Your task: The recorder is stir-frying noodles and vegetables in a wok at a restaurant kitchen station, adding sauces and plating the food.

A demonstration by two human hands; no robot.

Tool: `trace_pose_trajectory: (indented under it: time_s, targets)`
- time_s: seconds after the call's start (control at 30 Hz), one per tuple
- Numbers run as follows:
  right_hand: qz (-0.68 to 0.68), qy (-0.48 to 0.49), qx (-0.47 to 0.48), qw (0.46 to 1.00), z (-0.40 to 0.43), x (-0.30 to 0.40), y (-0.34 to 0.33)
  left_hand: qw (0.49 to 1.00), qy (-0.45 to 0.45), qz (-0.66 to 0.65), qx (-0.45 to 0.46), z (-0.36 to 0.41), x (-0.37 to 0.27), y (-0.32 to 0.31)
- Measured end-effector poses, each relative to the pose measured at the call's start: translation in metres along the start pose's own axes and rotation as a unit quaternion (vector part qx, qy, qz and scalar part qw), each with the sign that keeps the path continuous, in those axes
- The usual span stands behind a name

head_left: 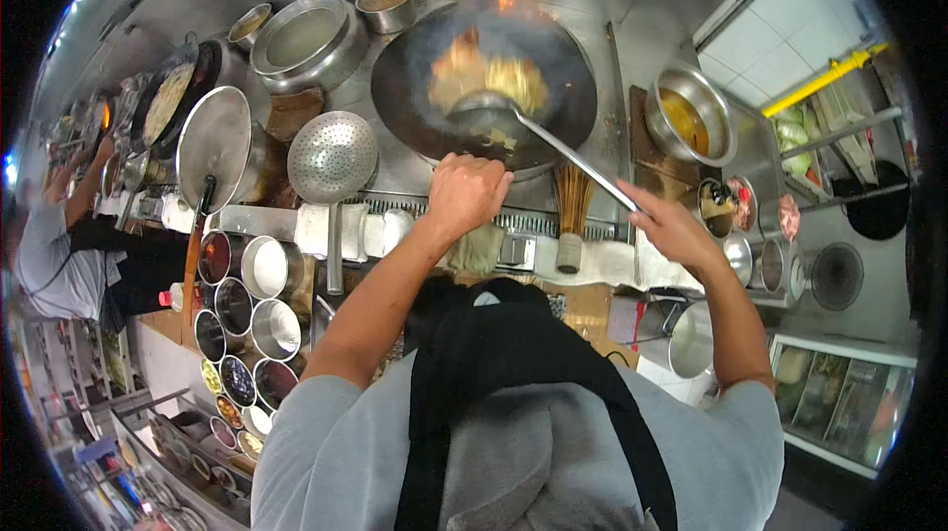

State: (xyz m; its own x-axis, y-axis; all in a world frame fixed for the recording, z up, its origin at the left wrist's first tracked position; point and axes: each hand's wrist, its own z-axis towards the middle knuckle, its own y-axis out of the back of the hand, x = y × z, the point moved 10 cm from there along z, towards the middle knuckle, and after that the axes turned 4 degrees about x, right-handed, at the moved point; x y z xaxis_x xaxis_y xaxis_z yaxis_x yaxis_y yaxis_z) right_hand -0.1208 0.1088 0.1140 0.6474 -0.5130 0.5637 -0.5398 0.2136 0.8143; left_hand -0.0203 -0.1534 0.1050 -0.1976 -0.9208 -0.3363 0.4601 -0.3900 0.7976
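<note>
A large dark wok [400, 123] sits on the steel range with food [481, 79] in it, blurred by smoke; flames rise at its far rim. My left hand [470, 189] is closed at the wok's near rim; what lies inside the fist is hidden, though it seems to grip the rim or its handle. My right hand [663, 223] holds the long handle of a steel ladle [578, 153]. The ladle's bowl is in the wok, against the near side of the food. A bamboo wok brush [572, 212] stands between the wok and my right hand.
Left are a perforated strainer [332, 157], a lidded pot [304, 42], a pan with a wooden handle [215, 146] and several seasoning tins [264, 267]. A steel bowl of yellow liquid [690, 114] stands right. White cloths [333, 232] line the front edge. A co-worker [67, 257] is at far left.
</note>
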Motion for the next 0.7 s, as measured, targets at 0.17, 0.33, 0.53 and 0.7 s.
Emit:
trace_pose_trajectory:
  time_s: [0.17, 0.33, 0.53, 0.7]
  targets:
    - [-0.034, -0.135, 0.07, 0.988, 0.03, -0.029, -0.029, 1.0, -0.009, -0.004, 0.009, 0.006, 0.02, -0.044]
    - [-0.09, -0.144, -0.02, 0.985, 0.049, -0.031, -0.048, 0.996, 0.001, 0.027, 0.089, -0.082, -0.015, -0.059]
    - [0.011, -0.058, 0.017, 0.998, 0.002, -0.003, -0.013, 0.999, -0.022, 0.026, -0.001, -0.005, -0.004, 0.005]
    - [-0.005, -0.203, 0.089, 0.975, 0.035, -0.033, -0.043, 1.0, -0.003, 0.019, -0.005, 0.004, 0.029, -0.048]
